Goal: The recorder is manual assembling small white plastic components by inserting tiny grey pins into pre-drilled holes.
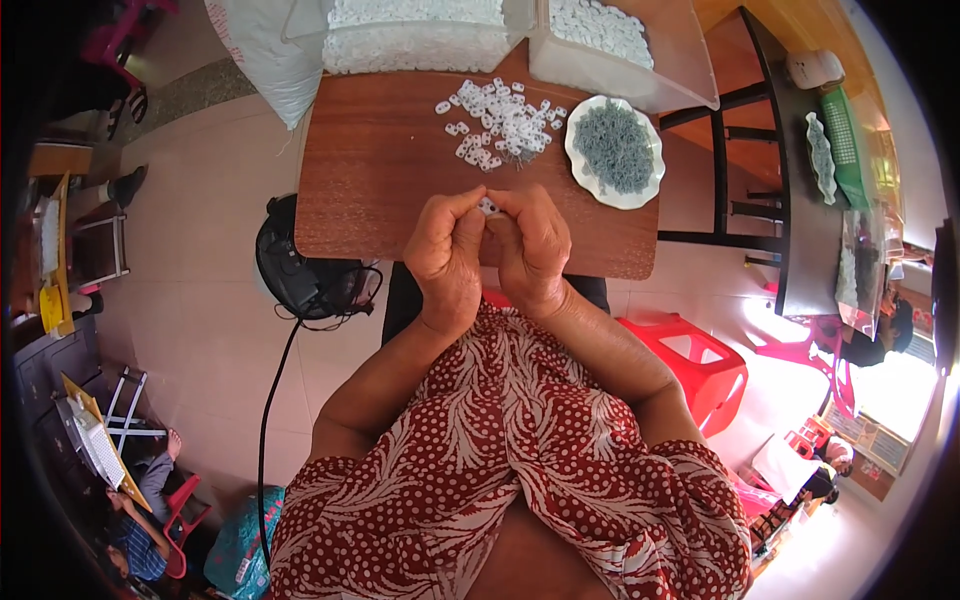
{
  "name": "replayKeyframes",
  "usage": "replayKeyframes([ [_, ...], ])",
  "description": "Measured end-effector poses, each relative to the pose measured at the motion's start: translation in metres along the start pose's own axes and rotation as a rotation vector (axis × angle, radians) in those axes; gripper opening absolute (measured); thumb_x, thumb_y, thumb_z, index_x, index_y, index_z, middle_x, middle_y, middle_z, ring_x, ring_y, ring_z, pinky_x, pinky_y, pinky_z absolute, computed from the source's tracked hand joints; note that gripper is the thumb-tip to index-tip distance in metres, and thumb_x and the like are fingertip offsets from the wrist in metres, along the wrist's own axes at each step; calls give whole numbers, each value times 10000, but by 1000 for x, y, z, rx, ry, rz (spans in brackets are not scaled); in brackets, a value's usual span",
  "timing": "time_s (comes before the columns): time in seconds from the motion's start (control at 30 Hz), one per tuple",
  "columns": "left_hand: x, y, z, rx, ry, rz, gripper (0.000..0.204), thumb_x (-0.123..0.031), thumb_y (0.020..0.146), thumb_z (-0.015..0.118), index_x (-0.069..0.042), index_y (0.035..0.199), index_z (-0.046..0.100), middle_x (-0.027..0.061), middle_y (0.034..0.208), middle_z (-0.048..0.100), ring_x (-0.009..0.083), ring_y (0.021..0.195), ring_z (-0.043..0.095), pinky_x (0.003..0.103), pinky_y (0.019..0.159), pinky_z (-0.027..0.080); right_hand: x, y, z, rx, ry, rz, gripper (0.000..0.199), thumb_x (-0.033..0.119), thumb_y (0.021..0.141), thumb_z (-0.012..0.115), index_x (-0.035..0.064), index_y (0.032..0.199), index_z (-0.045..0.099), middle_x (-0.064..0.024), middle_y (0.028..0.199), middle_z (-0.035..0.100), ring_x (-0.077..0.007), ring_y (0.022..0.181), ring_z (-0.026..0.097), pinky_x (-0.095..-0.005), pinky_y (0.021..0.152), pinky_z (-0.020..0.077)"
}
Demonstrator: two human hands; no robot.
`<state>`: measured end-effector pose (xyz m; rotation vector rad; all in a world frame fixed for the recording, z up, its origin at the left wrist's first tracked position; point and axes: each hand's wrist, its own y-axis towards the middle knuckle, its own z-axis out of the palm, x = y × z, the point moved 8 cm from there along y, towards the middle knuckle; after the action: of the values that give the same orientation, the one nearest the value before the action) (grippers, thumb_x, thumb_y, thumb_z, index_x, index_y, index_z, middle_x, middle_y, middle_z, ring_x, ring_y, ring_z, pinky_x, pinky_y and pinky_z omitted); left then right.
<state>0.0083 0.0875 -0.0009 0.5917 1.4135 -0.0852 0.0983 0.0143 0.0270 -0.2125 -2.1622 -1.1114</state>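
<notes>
Small white plastic piece (488,206), orientation unclear, pinched between both hands (487,250)

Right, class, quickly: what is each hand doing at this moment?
Left hand: fingers closed, pinching a small white plastic piece over the wooden table.
Right hand: fingers closed on the same piece.

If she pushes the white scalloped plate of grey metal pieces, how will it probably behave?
The plate looks shallow and flat-bottomed, so it would likely slide on the smooth wooden table, not tip. Its heaped grey pieces probably make it heavy for its size; a fast push may spill some.
</notes>
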Motion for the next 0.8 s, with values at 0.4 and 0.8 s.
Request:
replayKeyframes([
  [0.4,82,12,7,179,-229,-534,257,-59,890,496,16,1134,526,52,851,605,79,664,545,190,565,441,-80,11,-21,84,51,613,105,73,812,605,-14,866,624,-10,743,597,-51,647,511,-189,582,414],
  [0.8,149,87,-18,121,465,-148,178,-56,795,592,-64,967,640,55,862,618,159,751,593,268,634,462,-166,161,-87,-99,-607,189,200,113,770,630,-7,929,635,-80,777,642,-145,653,553,-261,622,446],
])
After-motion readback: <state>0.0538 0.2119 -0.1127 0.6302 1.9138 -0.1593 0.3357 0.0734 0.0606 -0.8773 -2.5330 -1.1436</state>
